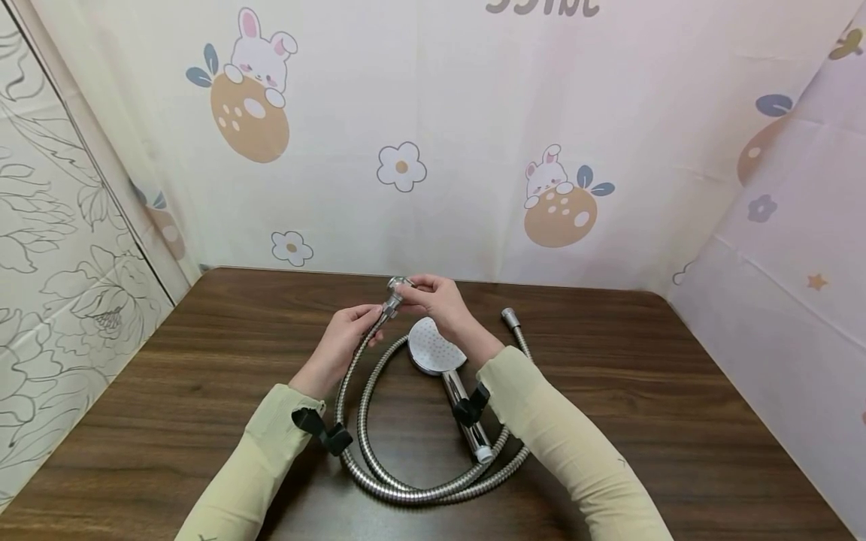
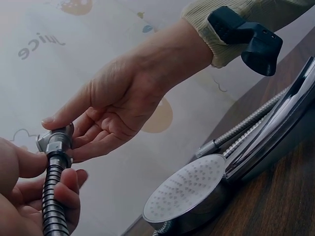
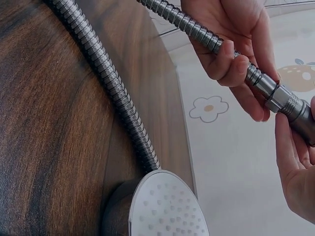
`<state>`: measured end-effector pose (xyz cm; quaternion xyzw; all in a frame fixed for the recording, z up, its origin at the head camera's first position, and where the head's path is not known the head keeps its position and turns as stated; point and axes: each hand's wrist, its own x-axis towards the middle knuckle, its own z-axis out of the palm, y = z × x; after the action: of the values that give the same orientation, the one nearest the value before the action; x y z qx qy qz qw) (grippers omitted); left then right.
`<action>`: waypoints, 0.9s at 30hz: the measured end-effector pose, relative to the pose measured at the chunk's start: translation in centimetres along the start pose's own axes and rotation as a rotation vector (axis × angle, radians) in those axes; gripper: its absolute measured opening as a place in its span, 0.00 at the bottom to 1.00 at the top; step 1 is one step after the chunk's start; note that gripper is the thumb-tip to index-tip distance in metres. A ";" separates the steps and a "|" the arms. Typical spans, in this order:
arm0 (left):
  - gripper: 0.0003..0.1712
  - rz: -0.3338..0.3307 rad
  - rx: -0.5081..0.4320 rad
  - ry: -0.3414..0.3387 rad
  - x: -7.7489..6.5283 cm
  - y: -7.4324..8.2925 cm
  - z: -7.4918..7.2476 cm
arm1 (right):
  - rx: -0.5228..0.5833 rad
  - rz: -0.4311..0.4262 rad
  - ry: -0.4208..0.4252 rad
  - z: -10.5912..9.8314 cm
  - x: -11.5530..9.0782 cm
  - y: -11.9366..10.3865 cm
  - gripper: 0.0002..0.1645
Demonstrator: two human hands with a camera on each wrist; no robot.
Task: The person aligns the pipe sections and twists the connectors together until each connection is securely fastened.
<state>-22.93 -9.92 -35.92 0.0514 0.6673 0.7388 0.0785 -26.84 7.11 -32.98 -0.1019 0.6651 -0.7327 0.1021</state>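
1. Here, the left hand (image 1: 343,336) pinches the shiny hose (image 1: 399,494) near its end, over the far part of the table (image 1: 643,421).
2. The right hand (image 1: 443,306) pinches a metal piece (image 1: 398,283) there, maybe a holder; fingers partly hide it.
3. Nearer lies the shower head (image 1: 433,347).

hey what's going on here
A person is working on a metal shower hose with both hands. The left hand grips the hose just below its end, while the right hand holds the metal fitting at that end; some thread shows between the hose's nut and the fitting. The shower head lies on the wooden table, spray face up, not joined to the hose. The hose's other end is also free.
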 end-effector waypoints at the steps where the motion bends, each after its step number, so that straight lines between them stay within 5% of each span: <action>1: 0.22 -0.004 0.005 -0.010 0.0 0.0 -0.1 | -0.004 0.000 0.000 0.0 0.0 0.0 0.18; 7: 0.21 -0.015 -0.011 -0.040 -0.2 0.1 -0.2 | -0.020 -0.004 0.000 0.0 0.0 0.0 0.18; 27: 0.18 0.024 -0.032 0.050 0.0 0.4 0.3 | 0.023 0.005 0.006 0.2 0.2 0.0 0.17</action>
<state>-22.86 -9.71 -35.49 0.0397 0.6564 0.7514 0.0538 -26.94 6.92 -32.99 -0.0967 0.6574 -0.7402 0.1033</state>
